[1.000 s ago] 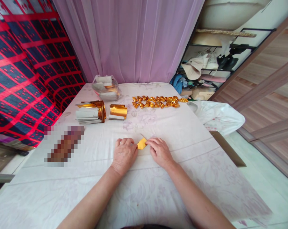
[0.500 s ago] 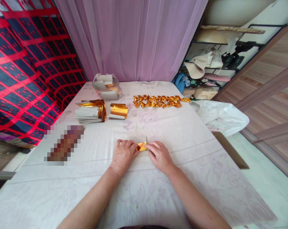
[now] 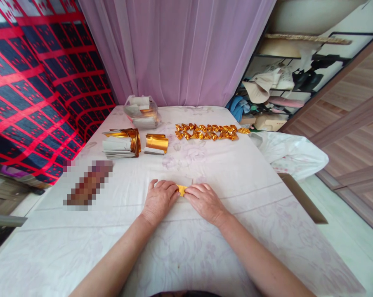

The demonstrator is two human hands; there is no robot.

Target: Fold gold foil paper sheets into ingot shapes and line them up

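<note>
Between my hands lies a sheet of gold foil paper (image 3: 182, 190), its near edge turned up to show the gold side while its pale back shows beyond. My left hand (image 3: 161, 198) presses and grips the left end of the fold, fingers bent over it. At the right end, my right hand (image 3: 204, 202) closes its fingers and thumb on the same sheet. Farther off stand a small stack of gold foil sheets (image 3: 157, 142) and a larger curved stack of foil sheets (image 3: 121, 143). Folded gold foil pieces (image 3: 208, 132) lie in two rows at the back right.
A clear plastic bag with paper stacks (image 3: 141, 112) rests at the back left of the cloth-covered table (image 3: 174, 243). A blurred-out object (image 3: 89, 183) lies on the left. Off the right edge are a white plastic bag (image 3: 294, 152), a cardboard piece (image 3: 302, 198) and a shelf of shoes.
My right hand has moved inward over the right end of the foil paper, so less gold shows between my hands. The left hand stays on the left end. The view has shifted slightly.
</note>
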